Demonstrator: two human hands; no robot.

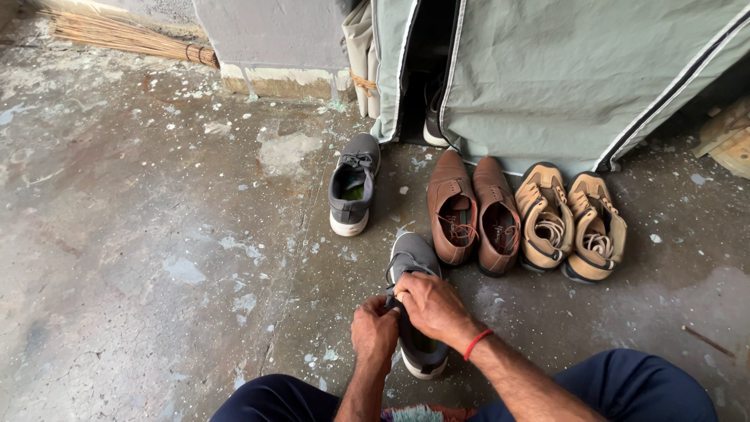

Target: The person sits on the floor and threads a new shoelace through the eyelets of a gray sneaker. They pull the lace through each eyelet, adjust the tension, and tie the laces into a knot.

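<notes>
Watching the feed here: both forearms reach down between the knees, and the hands meet over a grey sneaker (412, 262) on the concrete floor (141, 234). The left hand (374, 332) is curled tight, pinching the lace, and the right hand (431, 306) is closed around it on top of the tongue. The sneaker's toe points away. Its mate (353, 184) sits further off, beside brown leather shoes (473, 211) and tan boots (572, 223).
</notes>
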